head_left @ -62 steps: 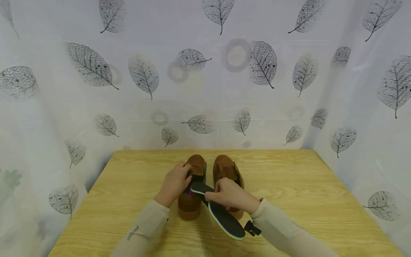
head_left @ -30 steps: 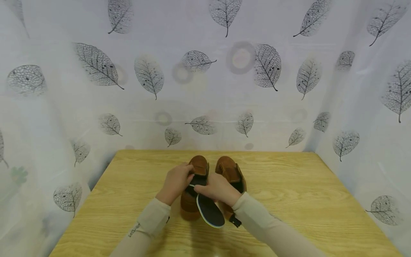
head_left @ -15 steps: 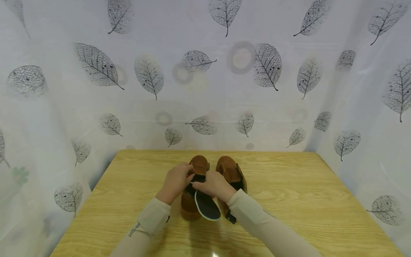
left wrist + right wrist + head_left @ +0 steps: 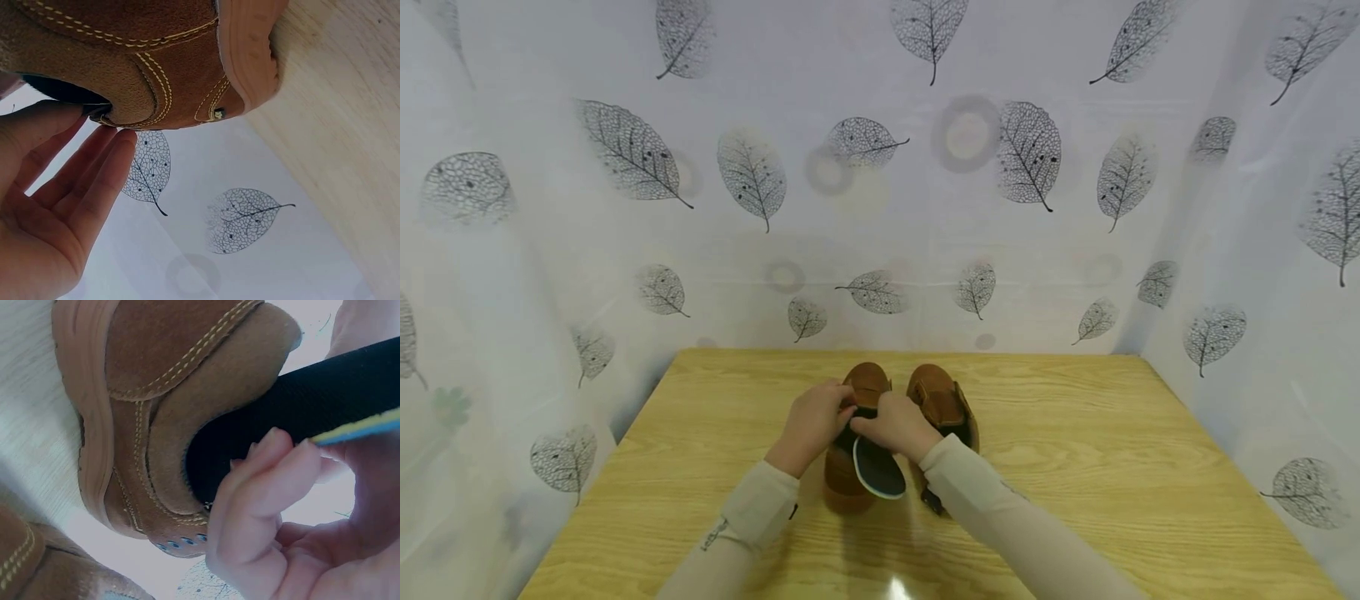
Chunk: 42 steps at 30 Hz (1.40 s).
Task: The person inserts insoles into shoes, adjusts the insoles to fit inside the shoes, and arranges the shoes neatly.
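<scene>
A brown suede shoe with yellow stitching (image 4: pixel 847 483) stands toe-away on the table. At its opening, my left hand (image 4: pixel 811 423) pinches the dark edge at the front between thumb and fingers; the left wrist view shows this grip close up beside the suede collar (image 4: pixel 134 94). My right hand (image 4: pixel 901 427) pinches a black insole (image 4: pixel 880 468) with a yellow and blue edge. The insole's front part is down inside the shoe, hidden by the collar and my hand. Its rounded rear end sticks out, tilted, above the heel. In the right wrist view, my curled fingers (image 4: pixel 262 500) grip the insole's edge.
A matching brown shoe (image 4: pixel 934 396) stands just to the right, partly behind my right forearm. A small black piece (image 4: pixel 932 501) shows at my right cuff. The wood-grain table (image 4: pixel 1075 442) ends at a pale leaf-print curtain (image 4: pixel 917 225) at the back and sides.
My right hand has moved left and forward, bringing the insole from above the gap between the shoes into the left shoe. Less of it sticks out now. My left hand stays at the opening.
</scene>
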Motion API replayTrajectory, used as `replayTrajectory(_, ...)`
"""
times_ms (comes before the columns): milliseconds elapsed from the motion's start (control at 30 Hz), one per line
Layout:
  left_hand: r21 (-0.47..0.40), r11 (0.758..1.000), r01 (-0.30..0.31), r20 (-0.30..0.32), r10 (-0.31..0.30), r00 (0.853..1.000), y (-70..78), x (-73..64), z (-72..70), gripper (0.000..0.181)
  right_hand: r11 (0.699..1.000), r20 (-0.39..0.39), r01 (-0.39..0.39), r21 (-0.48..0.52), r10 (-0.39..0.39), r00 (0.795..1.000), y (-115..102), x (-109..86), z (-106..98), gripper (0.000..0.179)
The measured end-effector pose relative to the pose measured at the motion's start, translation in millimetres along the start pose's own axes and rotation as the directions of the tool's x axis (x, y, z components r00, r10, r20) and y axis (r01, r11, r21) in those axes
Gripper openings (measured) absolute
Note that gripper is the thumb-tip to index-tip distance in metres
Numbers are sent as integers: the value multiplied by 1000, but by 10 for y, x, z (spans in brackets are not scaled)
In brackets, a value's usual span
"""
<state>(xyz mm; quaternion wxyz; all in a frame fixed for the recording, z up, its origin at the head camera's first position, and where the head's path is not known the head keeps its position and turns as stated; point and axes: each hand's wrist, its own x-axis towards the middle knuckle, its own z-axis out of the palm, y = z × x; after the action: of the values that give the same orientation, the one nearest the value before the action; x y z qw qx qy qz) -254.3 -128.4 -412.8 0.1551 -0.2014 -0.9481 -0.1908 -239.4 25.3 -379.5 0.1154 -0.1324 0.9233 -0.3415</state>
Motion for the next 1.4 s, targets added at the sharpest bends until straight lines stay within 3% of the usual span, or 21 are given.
replayTrajectory(200,-10,1000,4,2,-4,1000,3,-12,3,5,998,-8,13,-60,-14,1000,11,73,41,51)
replayTrajectory(367,-25,1000,1,-10,-1,1000,0,-16,5,6,983,-32,46,-175,-52,998,5,80,91,56)
replayTrajectory(533,-32,999,14,5,-14,1000,-3,-16,7,4,954,-30,22,-299,-33,999,-68,-7,112,58)
replayTrajectory(733,-25,999,27,17,-26,999,8,-19,15,4,917,-11,29,-398,-36,999,-162,-195,108,48)
replayTrajectory(1000,-17,999,36,8,-36,999,21,-27,4,6,933,21,51,-355,-46,999,-221,-372,43,46)
replayTrajectory(1200,-18,1000,24,-2,-24,1000,15,-31,9,6,960,2,47,-278,-48,999,-166,-335,60,45)
replayTrajectory(1400,-28,999,23,-9,-23,1000,17,-28,8,6,968,-47,46,-248,-59,997,-140,-275,75,42)
